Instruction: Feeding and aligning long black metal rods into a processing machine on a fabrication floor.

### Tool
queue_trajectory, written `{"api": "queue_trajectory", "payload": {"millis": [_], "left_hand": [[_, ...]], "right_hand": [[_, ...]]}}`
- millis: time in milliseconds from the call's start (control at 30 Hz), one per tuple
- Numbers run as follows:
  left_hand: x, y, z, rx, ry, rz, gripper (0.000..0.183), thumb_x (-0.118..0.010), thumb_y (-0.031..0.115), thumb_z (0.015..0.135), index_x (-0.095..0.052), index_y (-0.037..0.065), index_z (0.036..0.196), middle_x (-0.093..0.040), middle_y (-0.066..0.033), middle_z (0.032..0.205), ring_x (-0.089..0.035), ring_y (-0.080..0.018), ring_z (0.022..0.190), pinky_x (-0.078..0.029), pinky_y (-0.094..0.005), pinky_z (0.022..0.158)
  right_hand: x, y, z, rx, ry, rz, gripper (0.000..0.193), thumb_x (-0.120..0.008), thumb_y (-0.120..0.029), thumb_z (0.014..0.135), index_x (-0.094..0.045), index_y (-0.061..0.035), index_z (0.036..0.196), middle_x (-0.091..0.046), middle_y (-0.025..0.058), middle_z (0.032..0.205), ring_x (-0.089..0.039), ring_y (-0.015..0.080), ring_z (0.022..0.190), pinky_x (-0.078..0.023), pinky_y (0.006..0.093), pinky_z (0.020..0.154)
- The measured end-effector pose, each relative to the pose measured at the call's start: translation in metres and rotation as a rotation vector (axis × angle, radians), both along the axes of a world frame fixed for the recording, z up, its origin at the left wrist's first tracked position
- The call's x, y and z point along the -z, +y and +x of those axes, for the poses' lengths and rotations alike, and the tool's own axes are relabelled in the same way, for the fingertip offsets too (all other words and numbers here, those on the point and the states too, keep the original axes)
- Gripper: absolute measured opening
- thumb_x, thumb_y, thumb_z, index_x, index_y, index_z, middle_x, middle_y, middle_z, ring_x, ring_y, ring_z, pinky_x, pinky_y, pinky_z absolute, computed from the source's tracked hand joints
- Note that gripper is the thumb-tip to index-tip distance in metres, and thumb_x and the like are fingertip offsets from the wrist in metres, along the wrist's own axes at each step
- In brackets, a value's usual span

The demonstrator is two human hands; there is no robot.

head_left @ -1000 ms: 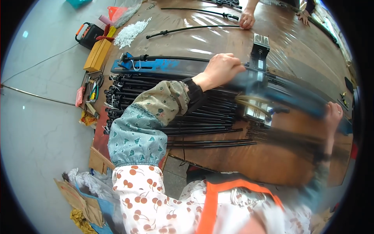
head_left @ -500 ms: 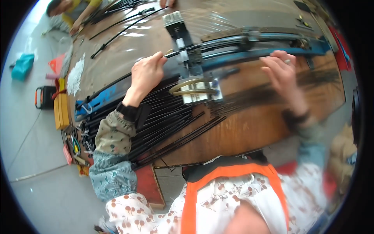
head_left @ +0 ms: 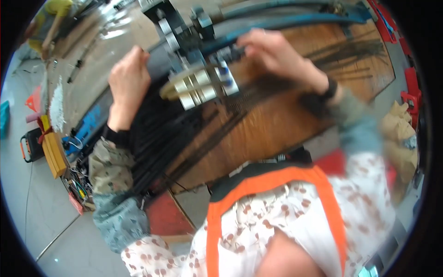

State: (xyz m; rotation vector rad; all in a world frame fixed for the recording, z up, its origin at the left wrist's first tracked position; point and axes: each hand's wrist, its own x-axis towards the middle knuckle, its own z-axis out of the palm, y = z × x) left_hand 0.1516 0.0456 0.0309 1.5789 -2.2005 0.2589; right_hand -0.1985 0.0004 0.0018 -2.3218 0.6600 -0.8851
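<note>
My left hand (head_left: pixel 128 85) is closed, thumb against the curled fingers, left of a metal clamping fixture (head_left: pixel 182 57) on the bench. Whatever lies between its fingers is blurred and cannot be made out. My right hand (head_left: pixel 272 51) has its fingers curled around the end of a short dark handle (head_left: pixel 226 55) on the fixture's right side. A yellowish hose loop (head_left: pixel 171 90) curves over silver blocks at the fixture's near end. Behind my right hand, a long blue rail (head_left: pixel 295 24) runs to the far right.
Many thin black rods (head_left: pixel 161 117) lie on the wooden table (head_left: pixel 272 122), below the fixture. More thin dark rods (head_left: pixel 350 53) spread at the right. White small pieces (head_left: pixel 57 108) and a yellow box (head_left: pixel 54 154) are on the left. Another person (head_left: pixel 53 23) works at the far left.
My right hand has come left and closed at the fixture's handle. The view has shifted, so the fixture appears higher and further left. My left hand remains closed; the black rod it pinched is no longer distinct.
</note>
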Motion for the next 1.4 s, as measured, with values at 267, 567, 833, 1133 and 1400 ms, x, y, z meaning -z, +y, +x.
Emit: {"api": "queue_trajectory", "payload": {"millis": [267,567,833,1133,1400], "left_hand": [[0.006,0.003,0.103,0.003,-0.431,-0.338,0.013,-0.062,0.025,0.095,-0.060,0.015,0.102,-0.062,-0.0014,0.088,-0.062,-0.0224,0.086,-0.047,-0.0358,0.073],[0.037,0.222,-0.106,-0.171,0.375,0.232,0.037,-0.067,0.008,0.079,-0.064,0.007,0.116,-0.057,-0.0087,0.083,-0.059,-0.0277,0.077,-0.051,-0.0420,0.069],[-0.043,0.183,-0.103,-0.191,-0.090,0.224,0.039,-0.065,0.010,0.082,-0.066,0.021,0.120,-0.052,-0.0002,0.072,-0.060,-0.0176,0.063,-0.050,-0.0333,0.049],[-0.104,0.106,-0.107,0.109,-0.212,0.198,0.050,-0.065,0.007,0.090,-0.060,0.019,0.137,-0.050,-0.0085,0.073,-0.054,-0.0269,0.063,-0.043,-0.0413,0.057],[-0.108,0.074,-0.076,0.109,-0.311,0.045,0.061,-0.054,-0.009,0.081,-0.057,0.011,0.138,-0.050,-0.0116,0.081,-0.051,-0.0305,0.073,-0.044,-0.0437,0.068]], "right_hand": [[0.030,0.110,0.005,-0.176,0.377,-0.423,0.024,-0.075,-0.020,0.072,-0.058,-0.0108,0.085,-0.055,0.0054,0.080,-0.056,0.0246,0.077,-0.045,0.0386,0.068],[0.034,0.104,0.021,-0.099,0.066,-0.380,0.025,-0.065,0.004,0.074,-0.066,0.0015,0.099,-0.062,0.0149,0.090,-0.061,0.0320,0.078,-0.052,0.0413,0.066],[-0.008,0.074,-0.054,0.288,0.094,0.496,0.024,-0.059,-0.019,0.094,-0.069,0.0000,0.105,-0.068,0.0158,0.094,-0.064,0.0317,0.089,-0.051,0.0402,0.082],[-0.038,0.057,-0.030,0.225,-0.381,-0.405,0.018,-0.081,-0.022,0.079,-0.071,-0.0107,0.089,-0.064,-0.0001,0.076,-0.059,0.0182,0.074,-0.048,0.0342,0.070],[-0.004,0.021,-0.077,0.520,-0.185,-0.629,0.038,-0.068,-0.030,0.091,-0.068,-0.0101,0.124,-0.062,-0.0014,0.073,-0.053,0.0140,0.055,-0.043,0.0264,0.047]]}}
